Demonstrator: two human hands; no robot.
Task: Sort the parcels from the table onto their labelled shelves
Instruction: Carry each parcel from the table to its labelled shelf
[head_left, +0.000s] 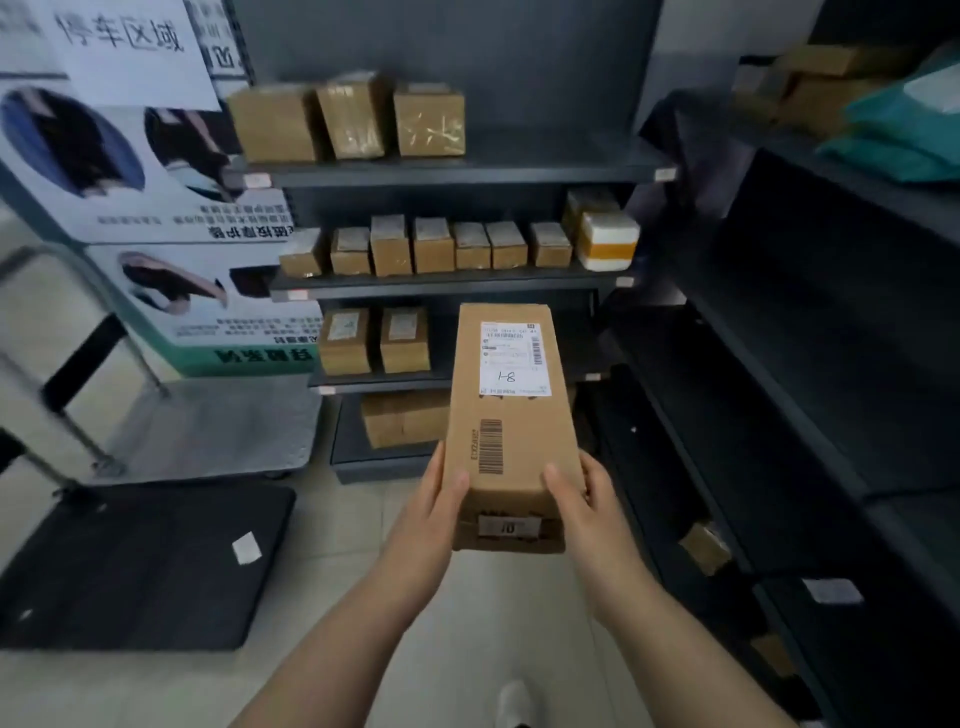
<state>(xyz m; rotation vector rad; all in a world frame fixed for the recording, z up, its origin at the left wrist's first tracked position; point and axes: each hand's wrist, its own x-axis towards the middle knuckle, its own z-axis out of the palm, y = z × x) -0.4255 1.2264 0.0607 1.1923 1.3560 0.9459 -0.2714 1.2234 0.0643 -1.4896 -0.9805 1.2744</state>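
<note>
Dark shelves ahead were partly stocked; we held the long box label-up, probably to read it, left hand and right hand both gripping its near end.

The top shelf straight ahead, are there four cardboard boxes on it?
No, three cardboard boxes stand side by side on the top shelf.

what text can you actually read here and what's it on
"停车区域": white paper sign, top left.
"1-8", handwritten, roughly: white shipping label on the long brown cardboard box.
"10", blurred, uncertain: small sticker on the box's near end.
Too small or blurred: the label's fine print, the printed poster, the shelf-edge tags.
</note>
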